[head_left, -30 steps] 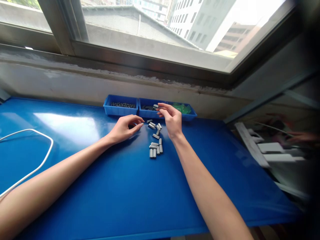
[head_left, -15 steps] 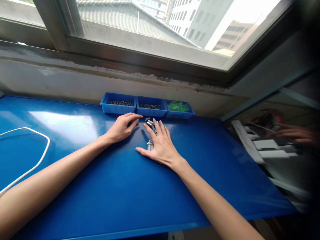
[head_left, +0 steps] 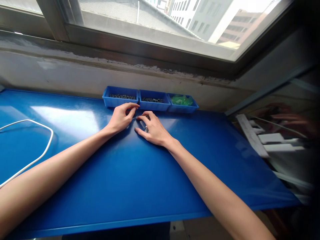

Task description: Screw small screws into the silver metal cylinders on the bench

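My right hand point(head_left: 154, 130) lies palm down on the blue table point(head_left: 125, 173), its fingers curled and gathered over a heap of small grey metal pieces point(head_left: 145, 128). Only one or two of these pieces show between thumb and forefinger. My left hand point(head_left: 121, 117) rests on its side just to the left, almost touching the right. Its fingers are loosely bent, with nothing visible in them. Both hands sit right in front of the trays.
Three small blue trays stand in a row against the wall: two point(head_left: 119, 101) point(head_left: 153, 105) hold dark small parts, and the right one point(head_left: 183, 107) holds green parts. A white cable point(head_left: 37, 124) loops at the left. White strips point(head_left: 270, 138) and another person's blurred hand point(head_left: 292, 119) are at the right.
My right hand came down from the trays, spread flat over the metal pieces, then drew them towards the left hand with its fingers curling. The left hand barely moved.
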{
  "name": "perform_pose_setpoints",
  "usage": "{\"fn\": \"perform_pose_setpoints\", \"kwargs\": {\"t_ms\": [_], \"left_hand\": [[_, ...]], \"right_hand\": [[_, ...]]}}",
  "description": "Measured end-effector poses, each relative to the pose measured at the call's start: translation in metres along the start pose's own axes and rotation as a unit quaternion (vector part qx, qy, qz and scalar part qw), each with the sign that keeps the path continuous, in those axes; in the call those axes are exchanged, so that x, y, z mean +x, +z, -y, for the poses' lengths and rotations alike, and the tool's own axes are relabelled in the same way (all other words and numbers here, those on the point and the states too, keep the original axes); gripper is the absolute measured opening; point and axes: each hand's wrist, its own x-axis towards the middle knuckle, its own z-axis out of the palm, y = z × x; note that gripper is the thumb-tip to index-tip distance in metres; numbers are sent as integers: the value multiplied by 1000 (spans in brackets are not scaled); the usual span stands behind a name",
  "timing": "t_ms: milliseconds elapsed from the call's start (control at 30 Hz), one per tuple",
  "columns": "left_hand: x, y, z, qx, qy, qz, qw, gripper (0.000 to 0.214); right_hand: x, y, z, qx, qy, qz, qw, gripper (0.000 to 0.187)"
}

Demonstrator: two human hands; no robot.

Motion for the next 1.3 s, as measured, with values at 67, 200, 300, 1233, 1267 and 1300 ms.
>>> {"fn": "perform_pose_setpoints", "kwargs": {"t_ms": [67, 200, 300, 1233, 1267, 1300], "left_hand": [[0, 0, 1, 13, -6, -10, 1000, 26], [0, 0, 1, 37, -13, -4, 999, 24], [-1, -1, -1, 53, -6, 32, 998, 25], [-3, -6, -2, -155, -16, 51, 986, 37], [-2, -7, -3, -175, -39, 49, 983, 40], [-2, -7, -4, -188, -56, 49, 979, 43]], "right_hand": [[5, 1, 1, 27, -9, -9, 1000, 35], [8, 0, 0, 100, -17, -25, 995, 28], [6, -3, -4, 178, -16, -62, 982, 19], [-4, -16, -12, 130, 18, -209, 969, 14], [-3, -16, -11, 134, 15, -206, 969, 13], [-3, -16, -9, 141, 12, -198, 970, 13]]}}
